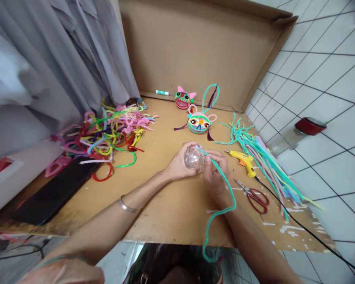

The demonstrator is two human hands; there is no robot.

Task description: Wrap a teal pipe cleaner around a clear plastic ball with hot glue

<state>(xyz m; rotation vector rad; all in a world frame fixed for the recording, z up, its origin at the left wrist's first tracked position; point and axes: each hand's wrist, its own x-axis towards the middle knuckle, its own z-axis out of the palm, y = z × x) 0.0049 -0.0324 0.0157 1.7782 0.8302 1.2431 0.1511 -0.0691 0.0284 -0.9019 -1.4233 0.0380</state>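
Observation:
My left hand [180, 162] is wrapped round the left side of a clear plastic ball [193, 158] above the middle of the table. On the ball's right side, my right hand [215, 169] pinches a teal pipe cleaner [231, 193] near its end, which touches the ball's upper right. The rest of the pipe cleaner curves down over my right wrist and hangs past the table's front edge. Beyond my hands stand a teal lion-like head [198, 123] with pink ears and a red and green one [182, 98] with pink ears.
A yellow glue gun [243, 161] and red-handled scissors [256, 198] lie right of my hands, beside a bundle of pipe cleaners [263, 165]. Bent pipe cleaners [106, 132] are heaped at left by a black tray [53, 193]. A glue stick [162, 93] lies at the back.

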